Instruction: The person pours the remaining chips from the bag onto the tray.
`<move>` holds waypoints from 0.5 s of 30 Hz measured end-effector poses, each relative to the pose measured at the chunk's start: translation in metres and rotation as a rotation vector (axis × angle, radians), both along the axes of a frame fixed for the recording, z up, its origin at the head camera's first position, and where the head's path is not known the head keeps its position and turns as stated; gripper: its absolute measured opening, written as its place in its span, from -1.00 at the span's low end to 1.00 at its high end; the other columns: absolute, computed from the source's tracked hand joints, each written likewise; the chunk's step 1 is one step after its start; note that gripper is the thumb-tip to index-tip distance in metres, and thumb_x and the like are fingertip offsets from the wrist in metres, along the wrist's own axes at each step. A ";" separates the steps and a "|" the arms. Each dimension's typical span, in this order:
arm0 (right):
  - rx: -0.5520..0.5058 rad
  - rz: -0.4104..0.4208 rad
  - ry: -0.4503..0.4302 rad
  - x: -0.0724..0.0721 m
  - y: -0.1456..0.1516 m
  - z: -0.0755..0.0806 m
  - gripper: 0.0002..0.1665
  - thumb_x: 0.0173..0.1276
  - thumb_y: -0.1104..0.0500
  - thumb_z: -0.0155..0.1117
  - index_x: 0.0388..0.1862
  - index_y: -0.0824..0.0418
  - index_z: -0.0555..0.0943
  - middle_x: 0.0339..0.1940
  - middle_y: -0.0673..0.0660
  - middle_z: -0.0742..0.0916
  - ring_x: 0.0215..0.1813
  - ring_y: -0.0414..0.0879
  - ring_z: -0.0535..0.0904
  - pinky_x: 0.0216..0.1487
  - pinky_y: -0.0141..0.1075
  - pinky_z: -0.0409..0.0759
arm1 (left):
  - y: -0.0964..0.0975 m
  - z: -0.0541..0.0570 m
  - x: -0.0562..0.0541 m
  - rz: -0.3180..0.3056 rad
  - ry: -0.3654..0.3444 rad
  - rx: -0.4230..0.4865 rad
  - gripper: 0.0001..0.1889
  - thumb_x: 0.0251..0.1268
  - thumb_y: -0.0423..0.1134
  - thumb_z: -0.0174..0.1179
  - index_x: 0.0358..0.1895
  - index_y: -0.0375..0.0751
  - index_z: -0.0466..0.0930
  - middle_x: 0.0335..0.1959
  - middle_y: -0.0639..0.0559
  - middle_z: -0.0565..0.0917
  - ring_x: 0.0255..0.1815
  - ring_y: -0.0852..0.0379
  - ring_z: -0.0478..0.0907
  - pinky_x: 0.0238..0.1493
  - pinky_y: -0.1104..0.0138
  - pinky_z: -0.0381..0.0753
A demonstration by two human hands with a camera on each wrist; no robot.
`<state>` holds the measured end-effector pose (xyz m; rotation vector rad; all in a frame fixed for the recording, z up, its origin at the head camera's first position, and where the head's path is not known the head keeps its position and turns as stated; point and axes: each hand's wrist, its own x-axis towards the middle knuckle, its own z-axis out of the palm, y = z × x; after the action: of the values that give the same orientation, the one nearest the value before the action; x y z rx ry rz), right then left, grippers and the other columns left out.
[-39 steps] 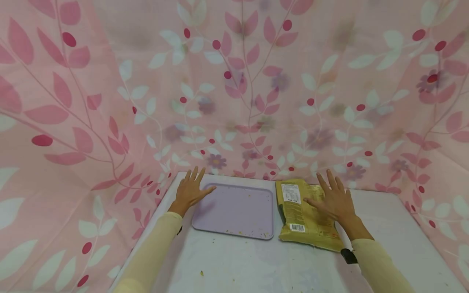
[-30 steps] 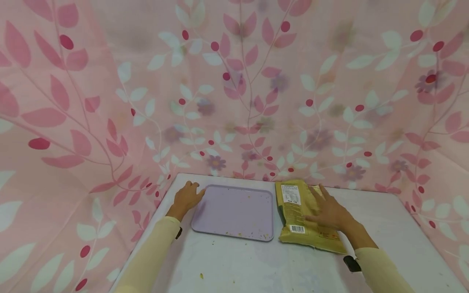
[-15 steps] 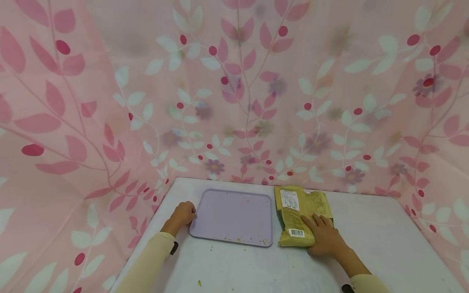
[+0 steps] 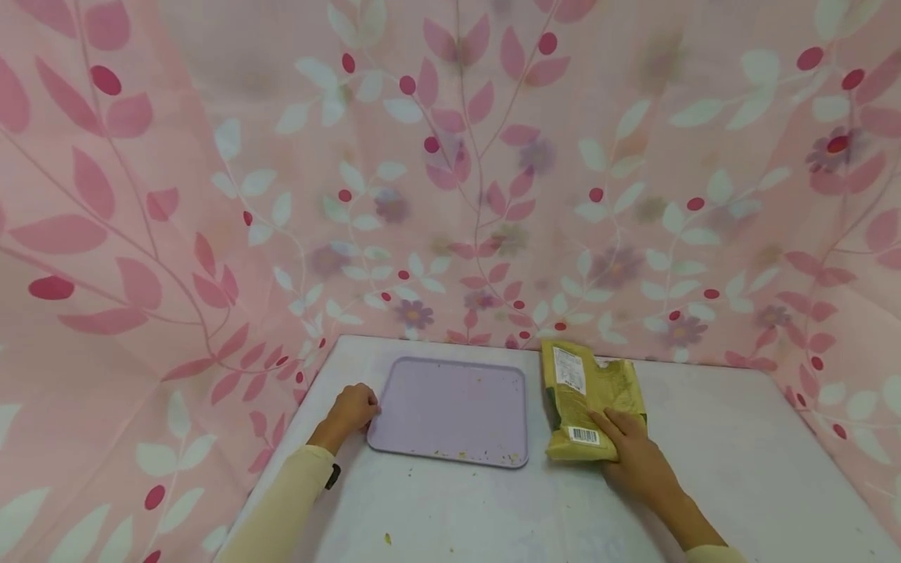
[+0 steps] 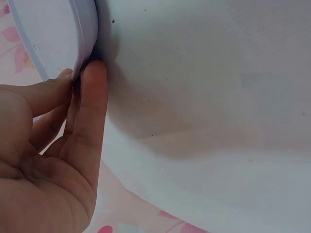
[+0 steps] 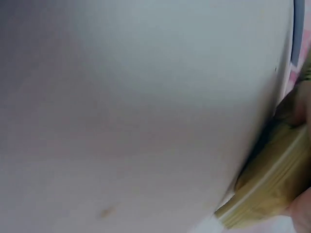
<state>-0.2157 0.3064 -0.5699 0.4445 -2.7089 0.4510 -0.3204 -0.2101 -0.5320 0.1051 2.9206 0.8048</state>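
A purple tray (image 4: 450, 407) with crumbs along its near edge lies on the table. My left hand (image 4: 352, 408) pinches the tray's left rim; in the left wrist view the thumb is above the rim (image 5: 86, 29) and the fingers are underneath. To the tray's right is a gold food packet (image 4: 580, 399) with a white label and a barcode. My right hand (image 4: 637, 461) grips the packet's lower right part, thumb and fingers on either side. In the right wrist view only part of the packet (image 6: 272, 189) and some fingers show.
A white cloth covers the table (image 4: 450, 516), with scattered crumbs and a larger yellowish bit (image 4: 387, 539) near the front. Pink floral curtains (image 4: 464, 195) stand behind and at both sides.
Both hands came down from spread above the table. The left took hold of the tray's rim. The right took hold of the packet, which has shifted slightly right and tilted.
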 end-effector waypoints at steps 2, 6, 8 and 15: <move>-0.077 0.011 0.081 0.002 0.006 0.001 -0.02 -0.15 0.39 0.45 0.38 0.09 0.45 0.27 0.20 0.51 0.27 0.18 0.39 0.07 0.00 0.50 | 0.000 0.001 0.000 -0.004 -0.001 -0.016 -0.89 0.19 -0.39 0.32 -0.46 -0.31 0.63 -0.66 0.02 0.55 -0.69 0.16 0.54 -0.56 0.33 0.51; -0.247 0.014 0.251 0.007 0.012 0.012 0.02 -0.26 0.52 0.49 0.33 0.14 0.50 0.22 0.19 0.56 0.25 0.11 0.42 0.33 -0.43 0.20 | -0.001 0.003 0.002 -0.006 -0.001 -0.026 -0.88 0.19 -0.38 0.32 -0.48 -0.29 0.61 -0.67 0.02 0.54 -0.69 0.17 0.53 -0.56 0.33 0.49; -0.382 0.017 0.338 0.010 0.011 0.022 -0.01 -0.29 0.59 0.50 0.28 0.23 0.53 0.17 0.24 0.60 0.24 0.04 0.44 0.29 -0.57 0.14 | -0.001 0.004 0.003 -0.003 -0.006 -0.024 -0.88 0.19 -0.39 0.32 -0.47 -0.29 0.61 -0.67 0.02 0.54 -0.69 0.16 0.53 -0.56 0.33 0.49; -1.371 0.176 0.422 0.025 -0.011 0.066 -0.27 -0.13 0.80 0.03 0.10 0.45 0.50 -0.08 0.05 0.68 0.00 -0.21 0.59 -0.03 -0.45 0.51 | -0.001 0.002 0.003 0.005 -0.009 -0.027 -0.89 0.18 -0.40 0.32 -0.46 -0.32 0.60 -0.66 0.00 0.54 -0.69 0.13 0.53 -0.56 0.32 0.50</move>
<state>-0.1908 0.2949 -0.5035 0.2866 -1.4427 1.7786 -0.3178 -0.2113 -0.5305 0.0922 2.9236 0.7645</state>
